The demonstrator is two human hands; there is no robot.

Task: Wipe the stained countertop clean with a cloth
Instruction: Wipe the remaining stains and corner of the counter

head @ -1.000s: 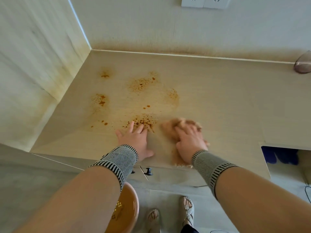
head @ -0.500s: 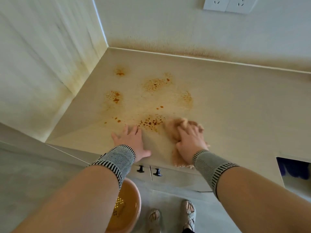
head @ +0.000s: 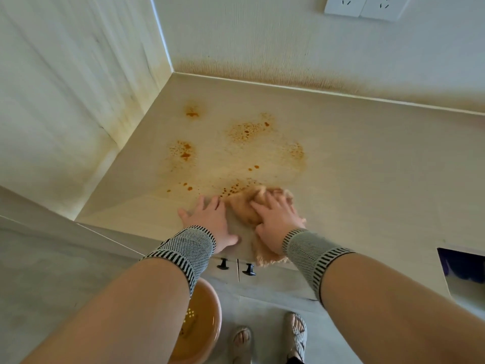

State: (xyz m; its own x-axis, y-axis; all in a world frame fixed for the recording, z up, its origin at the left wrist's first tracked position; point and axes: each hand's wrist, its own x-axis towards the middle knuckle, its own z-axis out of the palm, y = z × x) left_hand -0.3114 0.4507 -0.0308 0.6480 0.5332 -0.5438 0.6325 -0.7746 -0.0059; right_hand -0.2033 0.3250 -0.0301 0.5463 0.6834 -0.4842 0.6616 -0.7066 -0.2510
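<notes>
A pale countertop (head: pixel 367 179) carries several orange-brown stain patches (head: pixel 249 131) in its left half. My right hand (head: pixel 275 219) presses a bunched tan cloth (head: pixel 245 206) flat onto the counter near the front edge, fingers curled over it; a tail of the cloth hangs over the edge. The cloth's far side touches the nearest speckled stain (head: pixel 231 189). My left hand (head: pixel 210 219) lies flat on the counter just left of the cloth, fingers spread, holding nothing.
Walls close the counter at the left and back, with brown staining along the base of the back wall (head: pixel 288 74). Sockets (head: pixel 362 6) sit high on the back wall. Below the edge are cabinet knobs (head: pixel 236 266), an orange basin (head: pixel 196 324) and my feet.
My right hand has slid the cloth left and slightly forward, onto the edge of the nearest stain and close against my left hand. The view has shifted, so the counter sits further right.
</notes>
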